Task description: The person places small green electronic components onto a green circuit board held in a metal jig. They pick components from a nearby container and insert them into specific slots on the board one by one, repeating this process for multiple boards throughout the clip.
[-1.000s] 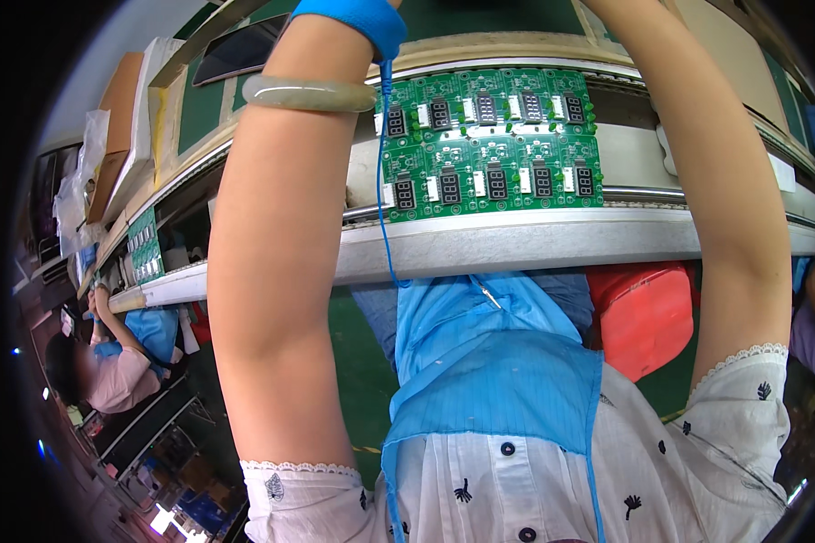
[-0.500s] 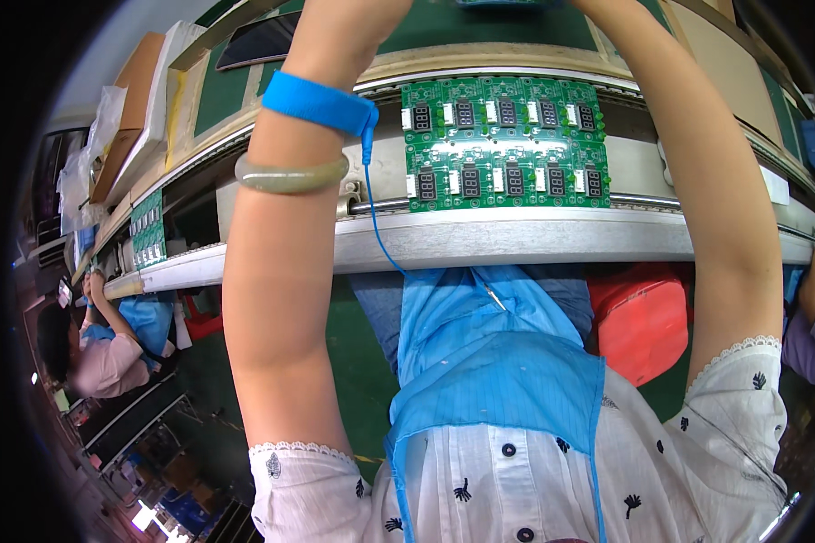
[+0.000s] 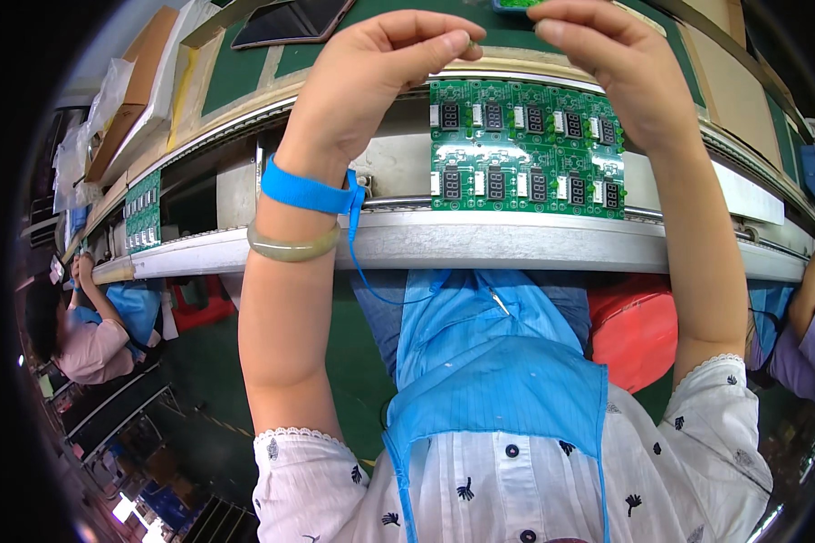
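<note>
My left hand (image 3: 385, 68) is raised above the left end of a green circuit board panel (image 3: 528, 149). Its thumb and fingers pinch a tiny, dark greenish piece, too small to identify. Facing it from the right is my right hand (image 3: 620, 63), its thumb and index finger drawn together at the tips. Whatever those tips hold, if anything, does not show. The panel carries two rows of digit displays, white connectors and small green parts. Between the hands, at the far edge, is a blue tray (image 3: 514, 7) with small green pieces inside.
The panel spans a conveyor with a metal front rail (image 3: 507, 244). A second panel (image 3: 142, 213) sits further left on the line. A dark tablet-like device (image 3: 294, 20) lies at the back. A blue wrist strap (image 3: 308, 188) trails a cord. People work at both sides.
Both hands have come back from the far edge to above the panel, fingers now visible. The blue tray's green contents now show. The panel appears slightly further right in view.
</note>
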`<state>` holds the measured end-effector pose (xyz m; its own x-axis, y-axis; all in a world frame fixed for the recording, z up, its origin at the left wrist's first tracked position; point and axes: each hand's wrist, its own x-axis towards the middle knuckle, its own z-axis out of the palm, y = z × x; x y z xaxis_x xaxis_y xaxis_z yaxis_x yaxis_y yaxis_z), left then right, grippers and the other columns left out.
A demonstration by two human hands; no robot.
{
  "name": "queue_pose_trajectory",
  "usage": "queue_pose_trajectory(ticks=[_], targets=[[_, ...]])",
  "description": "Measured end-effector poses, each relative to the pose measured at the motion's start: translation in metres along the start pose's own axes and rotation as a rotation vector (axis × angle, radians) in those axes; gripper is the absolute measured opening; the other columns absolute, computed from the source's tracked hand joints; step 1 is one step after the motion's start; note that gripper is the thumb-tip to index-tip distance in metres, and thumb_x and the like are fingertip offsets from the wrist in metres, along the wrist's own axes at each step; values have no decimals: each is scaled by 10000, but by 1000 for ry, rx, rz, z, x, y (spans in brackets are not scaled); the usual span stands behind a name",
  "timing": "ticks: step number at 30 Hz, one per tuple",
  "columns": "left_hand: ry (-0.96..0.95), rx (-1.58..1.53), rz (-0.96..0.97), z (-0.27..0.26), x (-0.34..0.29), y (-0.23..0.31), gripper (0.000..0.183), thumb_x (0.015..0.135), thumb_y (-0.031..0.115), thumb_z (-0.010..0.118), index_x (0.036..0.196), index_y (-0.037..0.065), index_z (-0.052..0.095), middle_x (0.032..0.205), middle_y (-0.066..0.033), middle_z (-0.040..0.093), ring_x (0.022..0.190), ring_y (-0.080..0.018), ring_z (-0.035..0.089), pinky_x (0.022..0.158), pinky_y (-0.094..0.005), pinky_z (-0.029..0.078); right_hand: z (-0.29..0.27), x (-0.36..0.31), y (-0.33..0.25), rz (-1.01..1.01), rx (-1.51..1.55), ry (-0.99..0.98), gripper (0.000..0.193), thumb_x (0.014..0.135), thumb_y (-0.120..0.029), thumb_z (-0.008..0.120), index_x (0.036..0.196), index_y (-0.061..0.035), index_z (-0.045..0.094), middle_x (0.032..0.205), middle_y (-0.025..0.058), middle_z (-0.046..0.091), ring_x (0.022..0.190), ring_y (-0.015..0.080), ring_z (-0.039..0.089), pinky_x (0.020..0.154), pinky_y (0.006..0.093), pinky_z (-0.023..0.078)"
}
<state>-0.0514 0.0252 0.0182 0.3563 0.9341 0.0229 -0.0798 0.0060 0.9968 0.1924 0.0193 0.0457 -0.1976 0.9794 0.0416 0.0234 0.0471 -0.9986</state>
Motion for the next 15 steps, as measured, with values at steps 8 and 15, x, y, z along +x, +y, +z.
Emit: queue_pose_trajectory(ticks=[8, 15], targets=[[-136, 9, 11, -6, -22, -14, 218, 978, 137, 714, 1168, 33, 735, 1076, -53, 745, 1022, -137, 695, 953, -275, 540, -3, -23, 37, -44, 39, -127, 248, 941, -80, 722, 1171, 11, 734, 1081, 110, 754, 1025, 174, 709, 953, 302, 534], [-168, 25, 9, -4, -23, -13, 194, 952, 104, 728, 1132, 33, 747, 1073, -53, 748, 1017, -140, 694, 949, -279, 538, -2, -28, 38, -70, -27, -127, 204, 930, -59, 722, 1123, 6, 739, 1055, 94, 749, 1012, 153, 699, 931, 284, 529]])
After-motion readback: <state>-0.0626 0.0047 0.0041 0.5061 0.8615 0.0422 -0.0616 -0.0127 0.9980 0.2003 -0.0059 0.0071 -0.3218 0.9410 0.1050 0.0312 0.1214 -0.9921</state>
